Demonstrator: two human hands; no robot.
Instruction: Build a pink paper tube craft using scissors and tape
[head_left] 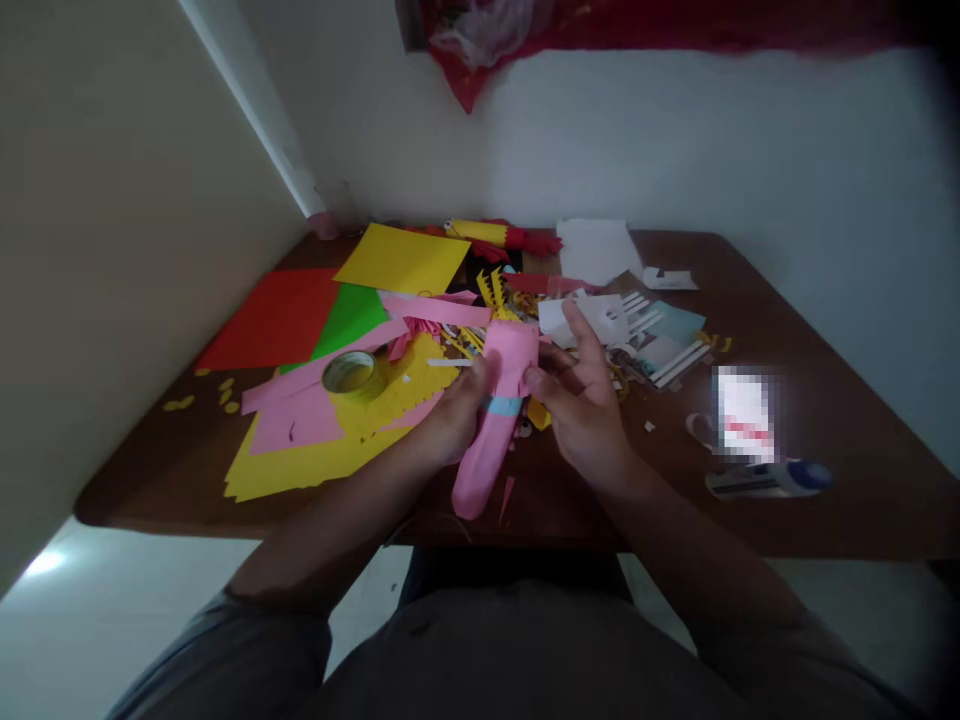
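Both forearms reach forward from the lower edge of the view and converge toward the middle, bare from the grey sleeves (pushed up near the elbows) onward. The left hand (pixel 454 415) is curled, its fingers closed in a grip, thumb side turned up. The right hand (pixel 585 395) sits just beside it with the index finger stretched forward and the thumb pressed inward toward the left hand.

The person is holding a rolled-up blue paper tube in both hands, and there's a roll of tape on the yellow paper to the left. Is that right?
Not quite. In the head view the paper tube is pink, with only a small blue band around its middle. Both the left hand and right hand hold it, and the roll of tape does sit on the yellow paper.
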